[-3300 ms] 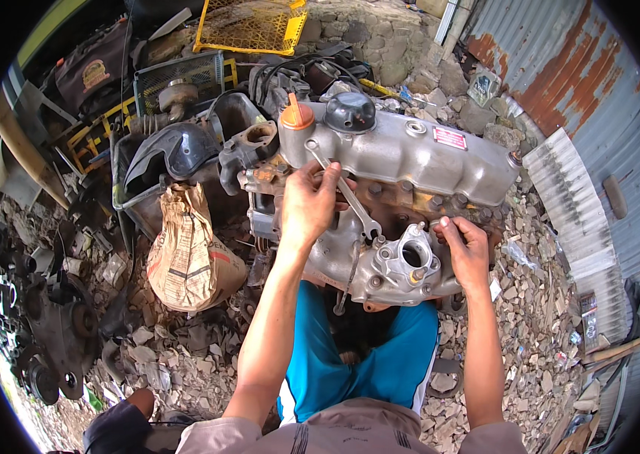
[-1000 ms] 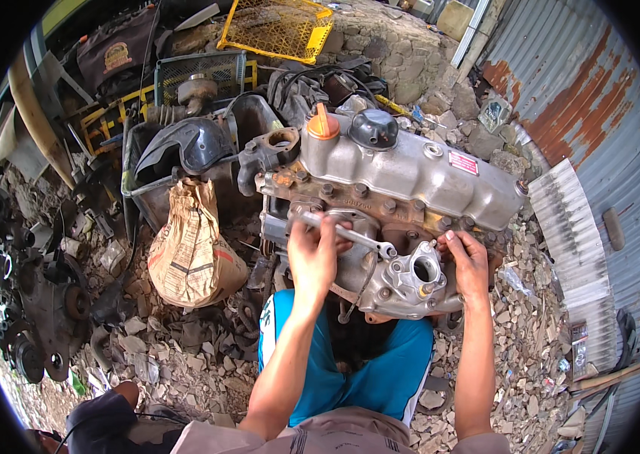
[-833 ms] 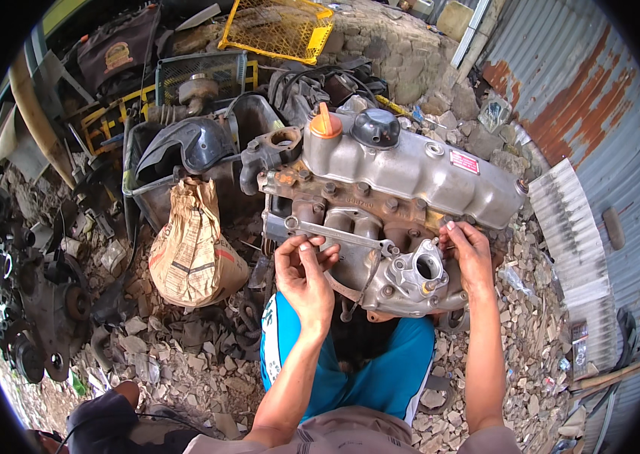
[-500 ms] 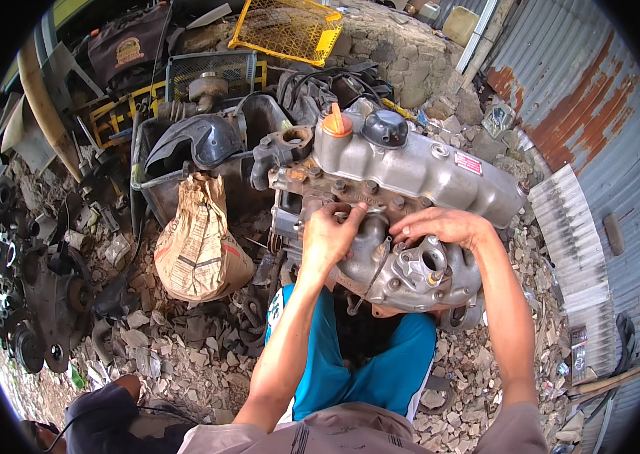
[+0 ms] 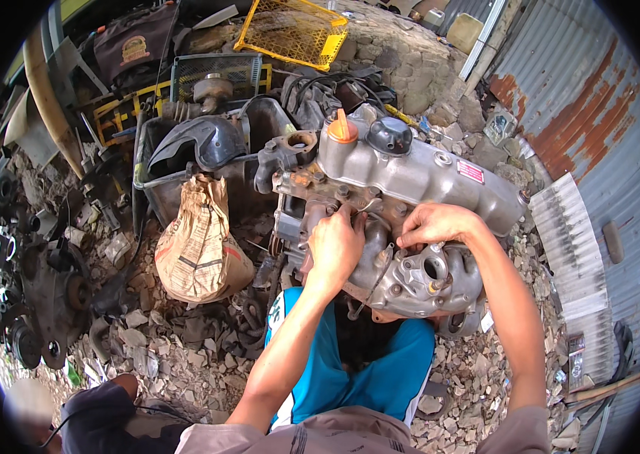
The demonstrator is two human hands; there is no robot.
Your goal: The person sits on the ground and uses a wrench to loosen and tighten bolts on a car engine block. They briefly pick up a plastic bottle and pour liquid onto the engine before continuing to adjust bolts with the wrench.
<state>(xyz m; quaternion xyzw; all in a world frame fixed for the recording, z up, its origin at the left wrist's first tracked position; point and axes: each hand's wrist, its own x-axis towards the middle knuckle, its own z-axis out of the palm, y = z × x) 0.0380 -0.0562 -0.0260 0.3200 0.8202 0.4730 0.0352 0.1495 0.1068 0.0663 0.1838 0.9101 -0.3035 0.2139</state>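
Observation:
A grey metal engine (image 5: 422,178) lies in front of my knees, with a ribbed valve cover, an orange filler cap (image 5: 341,129) and a black round cap (image 5: 389,136). My left hand (image 5: 337,246) is closed at the row of bolts below the cover, thumb and fingers pinched together; what they grip is hidden. Close by, my right hand (image 5: 441,225) curls over the intake manifold (image 5: 411,281), its fingertips drawn together beside the casting. Whatever those fingertips hold is too small or too hidden to make out.
A paper sack (image 5: 203,246) sits left of the engine, before a black bin (image 5: 149,163) of parts. A yellow crate (image 5: 289,34) stands behind. Used parts pile at far left (image 5: 40,295). Corrugated metal sheet (image 5: 592,106) walls the right. Another person's leg (image 5: 104,416) shows lower left.
The fingers of my right hand have gone from stretched flat over the manifold to bent and pinched. My left hand has shifted slightly right and turned, still at the bolts.

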